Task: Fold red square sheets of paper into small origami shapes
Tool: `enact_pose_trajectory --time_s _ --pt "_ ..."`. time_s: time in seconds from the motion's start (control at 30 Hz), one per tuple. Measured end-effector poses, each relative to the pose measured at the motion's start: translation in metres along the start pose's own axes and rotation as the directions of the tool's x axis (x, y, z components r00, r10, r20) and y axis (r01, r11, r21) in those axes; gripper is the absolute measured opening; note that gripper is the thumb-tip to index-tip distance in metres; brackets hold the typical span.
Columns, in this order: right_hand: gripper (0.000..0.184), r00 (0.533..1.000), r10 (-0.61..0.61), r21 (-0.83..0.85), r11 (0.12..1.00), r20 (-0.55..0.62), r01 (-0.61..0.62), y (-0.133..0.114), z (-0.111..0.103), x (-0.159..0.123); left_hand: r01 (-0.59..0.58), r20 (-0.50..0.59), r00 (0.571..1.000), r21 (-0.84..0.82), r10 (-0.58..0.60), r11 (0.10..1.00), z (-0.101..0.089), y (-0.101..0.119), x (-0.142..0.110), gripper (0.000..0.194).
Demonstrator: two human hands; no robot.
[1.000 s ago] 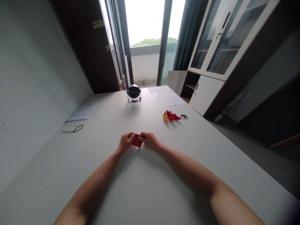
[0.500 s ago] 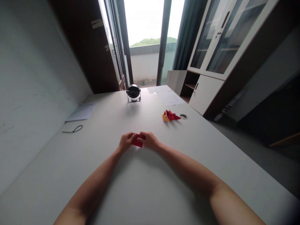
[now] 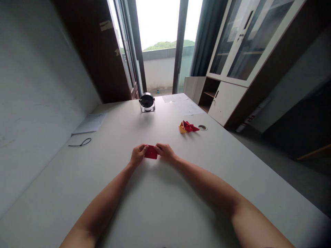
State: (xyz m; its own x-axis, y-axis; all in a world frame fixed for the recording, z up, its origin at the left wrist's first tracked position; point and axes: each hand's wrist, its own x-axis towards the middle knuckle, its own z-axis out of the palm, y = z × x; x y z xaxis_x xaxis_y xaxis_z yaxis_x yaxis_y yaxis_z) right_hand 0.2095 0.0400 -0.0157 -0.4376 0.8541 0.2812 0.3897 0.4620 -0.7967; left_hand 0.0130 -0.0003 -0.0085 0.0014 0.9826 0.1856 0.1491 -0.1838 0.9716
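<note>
A small folded piece of red paper (image 3: pixel 151 152) lies on the white table (image 3: pixel 160 203) between my two hands. My left hand (image 3: pixel 138 155) pinches its left edge with curled fingers. My right hand (image 3: pixel 165 152) grips its right edge, fingertips pressed on the top corner. Both forearms reach in from the lower edge of the view. Further back on the right sit folded paper figures, red (image 3: pixel 190 127) and orange (image 3: pixel 182 129), apart from my hands.
A small round desk fan (image 3: pixel 147 102) stands at the table's far end. Paper sheets (image 3: pixel 90 122) and a black cable tie (image 3: pixel 80 142) lie at the left; more sheets (image 3: pixel 184 105) and a cable hole (image 3: pixel 202 127) at the right. A cabinet (image 3: pixel 227 103) stands beyond.
The red paper has shifted slightly away from me and now lies flatter and squarer between my fingers. Both hands moved a little forward with it.
</note>
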Motion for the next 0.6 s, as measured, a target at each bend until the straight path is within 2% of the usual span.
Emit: enact_pose_trajectory --time_s 0.27,0.6 --pt "0.039 0.998 0.020 0.069 0.997 -0.053 -0.016 -0.0021 -0.0017 -0.0001 -0.007 0.022 1.000 -0.032 0.008 0.999 0.0005 -0.0037 0.0019 0.038" --pt "0.030 0.999 0.000 0.035 0.999 -0.043 0.002 -0.0017 -0.0024 0.0006 0.041 0.098 0.995 -0.044 -0.037 0.998 0.0016 0.0037 -0.0022 0.039"
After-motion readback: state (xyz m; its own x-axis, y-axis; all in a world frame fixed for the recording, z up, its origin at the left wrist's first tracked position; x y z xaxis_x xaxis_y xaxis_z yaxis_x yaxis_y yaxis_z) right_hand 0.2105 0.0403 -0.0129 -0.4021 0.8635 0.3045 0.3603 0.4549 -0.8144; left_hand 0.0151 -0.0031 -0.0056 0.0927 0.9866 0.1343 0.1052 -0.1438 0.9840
